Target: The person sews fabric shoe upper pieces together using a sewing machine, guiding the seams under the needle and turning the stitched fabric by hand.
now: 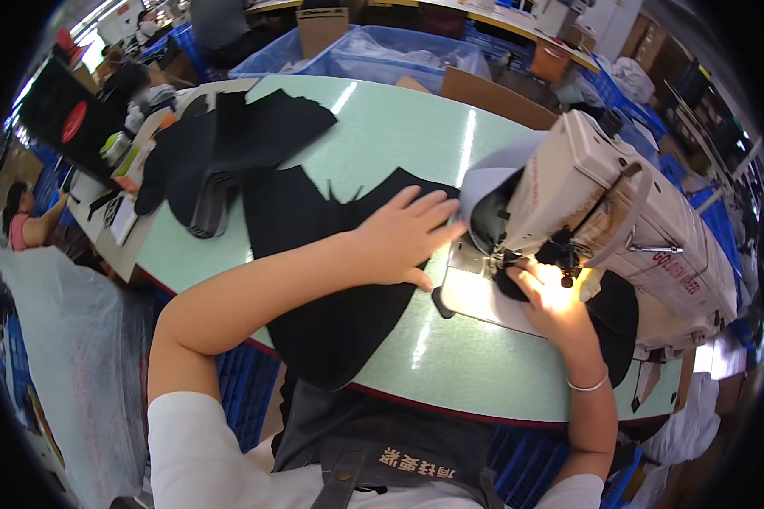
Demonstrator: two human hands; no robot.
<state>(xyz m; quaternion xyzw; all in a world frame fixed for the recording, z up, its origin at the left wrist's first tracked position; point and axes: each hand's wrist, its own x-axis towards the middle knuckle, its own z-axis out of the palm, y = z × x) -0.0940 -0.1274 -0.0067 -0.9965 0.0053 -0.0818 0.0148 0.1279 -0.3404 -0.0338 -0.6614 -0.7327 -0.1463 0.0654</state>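
A cream sewing machine point(645, 229) stands at the right of a pale green table, its lamp lighting the needle area. My right hand point(553, 297) is under the machine's arm, its fingers pressing on a black fabric piece point(613, 318) beside the needle; the lamp's glare hides part of them. My left hand point(409, 237) has its fingers spread and hovers over or rests on the right edge of a large black cut panel point(327, 331), left of the machine; contact cannot be made out. A grey-white curved piece point(492, 182) stands behind the needle.
A stack of black cut pieces point(221, 161) lies at the table's far left. Beyond the table point(390, 119) are blue bins point(382, 51) lined with plastic and a cardboard flap point(497, 97). A large plastic bag point(81, 365) hangs at the left. Other people sit farther off at the left.
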